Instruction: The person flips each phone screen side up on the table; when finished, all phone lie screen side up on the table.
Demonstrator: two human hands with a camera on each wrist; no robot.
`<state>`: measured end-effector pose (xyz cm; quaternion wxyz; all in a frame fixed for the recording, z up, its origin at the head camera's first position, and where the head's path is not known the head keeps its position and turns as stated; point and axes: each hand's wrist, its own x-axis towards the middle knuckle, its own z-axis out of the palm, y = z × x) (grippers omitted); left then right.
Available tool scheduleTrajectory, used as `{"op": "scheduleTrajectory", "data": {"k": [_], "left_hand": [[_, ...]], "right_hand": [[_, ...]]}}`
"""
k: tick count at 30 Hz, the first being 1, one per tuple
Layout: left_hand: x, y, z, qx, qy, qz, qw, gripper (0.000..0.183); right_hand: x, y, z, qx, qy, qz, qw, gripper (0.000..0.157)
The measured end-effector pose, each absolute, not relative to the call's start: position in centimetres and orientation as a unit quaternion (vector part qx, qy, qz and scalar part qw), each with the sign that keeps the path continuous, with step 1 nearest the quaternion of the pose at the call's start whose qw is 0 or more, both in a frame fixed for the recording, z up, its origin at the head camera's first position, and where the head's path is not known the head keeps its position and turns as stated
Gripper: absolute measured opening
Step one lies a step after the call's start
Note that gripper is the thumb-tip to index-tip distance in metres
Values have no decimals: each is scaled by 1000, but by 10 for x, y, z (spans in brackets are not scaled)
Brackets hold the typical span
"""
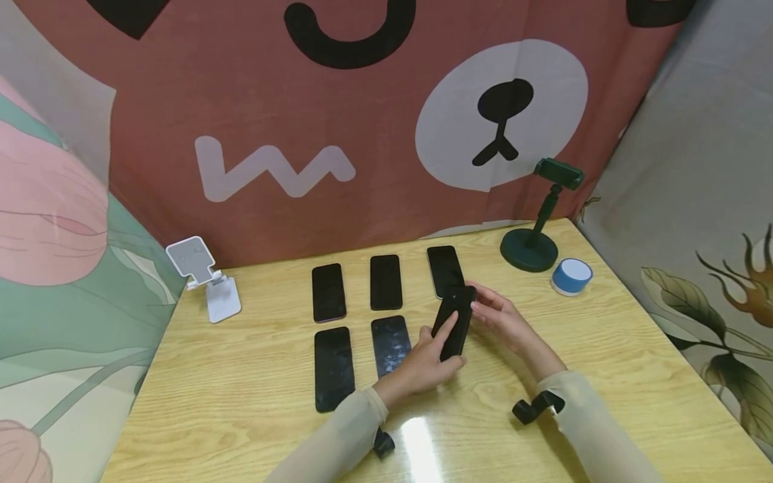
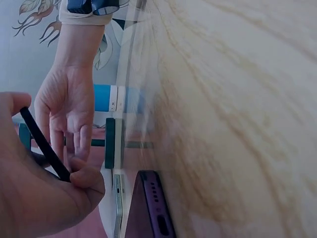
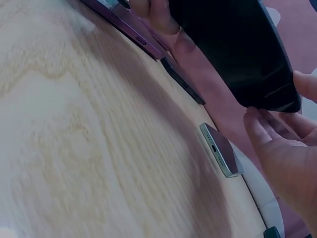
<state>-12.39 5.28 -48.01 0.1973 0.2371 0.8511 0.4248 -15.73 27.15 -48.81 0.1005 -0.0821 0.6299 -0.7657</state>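
Both hands hold a black smartphone, raised above the table and tilted. My left hand grips its lower part by the side edges, index finger lying along its face. At the upper end, my right hand pinches the corner; in the right wrist view its thumb and fingertips touch the phone's end. Directly behind, a phone with a pale frame lies flat, partly covered by the held one. To the left of the hands, a phone with a smudged screen is partly hidden by my left hand.
More dark phones lie flat in rows, including a back-left phone, a back-middle phone and a front-left phone. A white folding stand is at left. A green phone stand and blue-white tape roll are at back right.
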Motion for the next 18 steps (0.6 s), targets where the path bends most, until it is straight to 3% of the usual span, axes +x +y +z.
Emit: {"op": "scheduleTrajectory", "data": {"k": [7,18], "left_hand": [[-123,55,-479,229,816,479,229,62],[-128,58,-478,235,732,580,270,62]], "right_hand": [[-159,269,-493,-122,623,-763,118,60],[-161,267,-502,-127,606,-777,111,60]]}}
